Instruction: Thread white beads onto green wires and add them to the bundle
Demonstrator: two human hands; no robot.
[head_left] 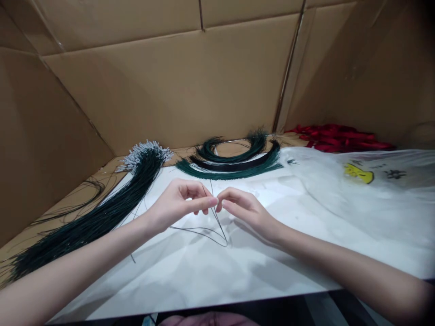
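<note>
Above the white sheet (190, 280), my left hand (190, 199) pinches a thin dark cord (220, 226) between thumb and fingers. The cord hangs in a narrow loop below the fingertips, and a strand trails left under my hand. My right hand (244, 208) is curled with its thumb and forefinger drawn together, right at my left fingertips. Whatever sits between those right fingertips is too small to make out. To the left lies a thick bundle of dark green cords (115, 203) with whitish-grey tips (146, 151) at its far end.
Curved bundles of dark green and black cord (234, 167) lie behind my hands. Red ribbons (340, 138) are heaped at the back right, beside a clear plastic bag (384, 199) with a yellow print. Cardboard walls (170, 81) enclose the back and sides. Loose cords (84, 197) lie far left.
</note>
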